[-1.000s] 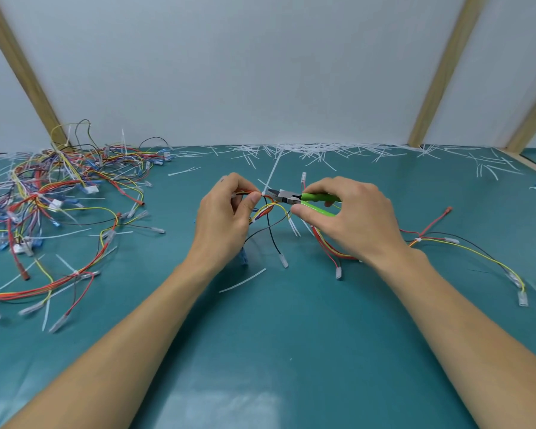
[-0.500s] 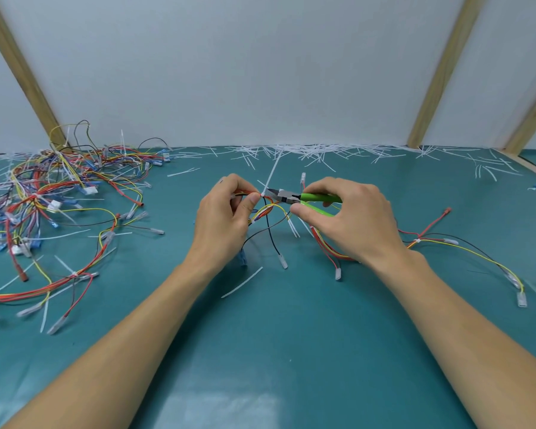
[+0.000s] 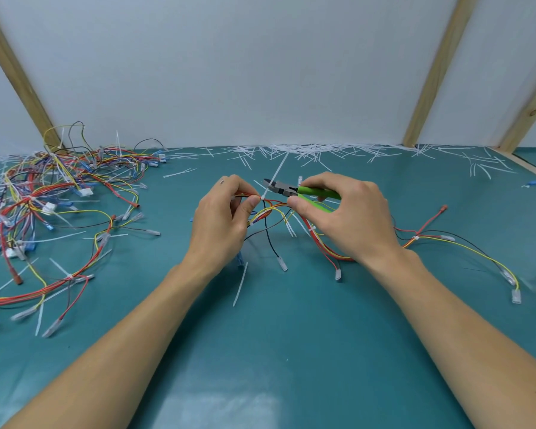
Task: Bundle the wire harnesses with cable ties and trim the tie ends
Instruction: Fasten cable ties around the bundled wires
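Note:
A wire harness (image 3: 325, 246) of red, yellow and black wires lies across the middle of the teal mat. My left hand (image 3: 226, 218) pinches the bundle just left of a white cable tie (image 3: 274, 176), whose long tail sticks up and away. My right hand (image 3: 344, 212) grips green-handled cutters (image 3: 300, 191). The cutter jaws point left and sit at the tie's tail, a little above the tie head.
A tangled heap of harnesses (image 3: 50, 199) covers the left of the mat (image 3: 291, 351). Several cut tie ends (image 3: 316, 151) are strewn along the back wall. One loose tie piece (image 3: 240, 283) lies near my left wrist. Wooden struts (image 3: 430, 75) lean against the white wall.
Both hands have held nearly still; the cutter jaws stay at the tie tail. The view has shifted slightly.

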